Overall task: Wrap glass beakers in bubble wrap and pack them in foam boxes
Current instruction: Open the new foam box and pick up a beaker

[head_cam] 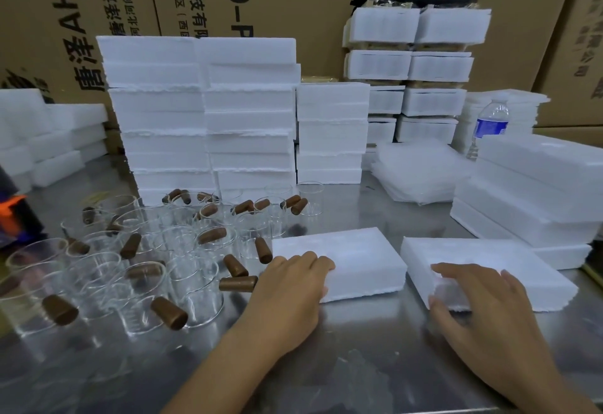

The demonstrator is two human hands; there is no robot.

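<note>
On the steel desk [359,364], the left hand [290,286] grasps the centre foam box [352,257] with curled fingers [311,260]; the right hand [473,302] grasps the lower-right foam box [509,263].

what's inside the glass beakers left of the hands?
Brown stoppers lie in or across many of the beakers; otherwise the glass looks empty. Rear beakers overlap, so their contents are hard to tell.

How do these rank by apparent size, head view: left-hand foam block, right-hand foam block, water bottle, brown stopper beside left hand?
1. right-hand foam block and left-hand foam block: look alike, not ranked
2. water bottle, farther back and partly hidden
3. brown stopper
</note>
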